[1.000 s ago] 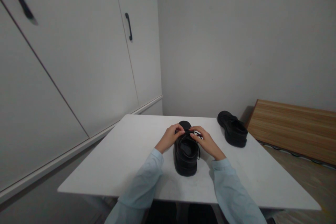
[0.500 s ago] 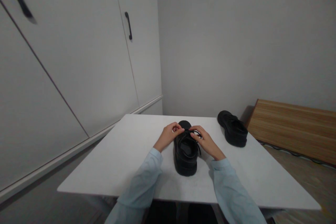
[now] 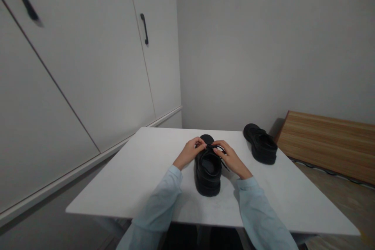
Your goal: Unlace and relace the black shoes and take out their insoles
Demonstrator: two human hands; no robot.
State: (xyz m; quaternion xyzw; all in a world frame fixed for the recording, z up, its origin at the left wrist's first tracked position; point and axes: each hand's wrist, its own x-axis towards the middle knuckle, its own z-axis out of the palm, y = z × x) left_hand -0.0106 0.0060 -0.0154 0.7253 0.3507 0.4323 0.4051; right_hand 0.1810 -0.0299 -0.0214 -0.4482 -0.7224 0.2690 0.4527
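Note:
A black lace-up shoe stands on the white table in front of me, toe pointing away. My left hand is at the shoe's left side, thumb and fingers pinched together on the black shoelace over the tongue. From the right, my right hand also closes on the shoelace, whose loose end hangs below the fingers beside the shoe. The fingers partly hide the lacing, so the shape of the knot or loop cannot be made out.
A second black shoe rests near the right edge of the white table. Beyond that edge is a wood-grain panel. White cabinet doors with dark handles stand on the left, and a grey wall is behind.
Both hands stay at the shoe's lacing with almost no shift. The loose lace end beside my right hand has swung slightly outward to the right.

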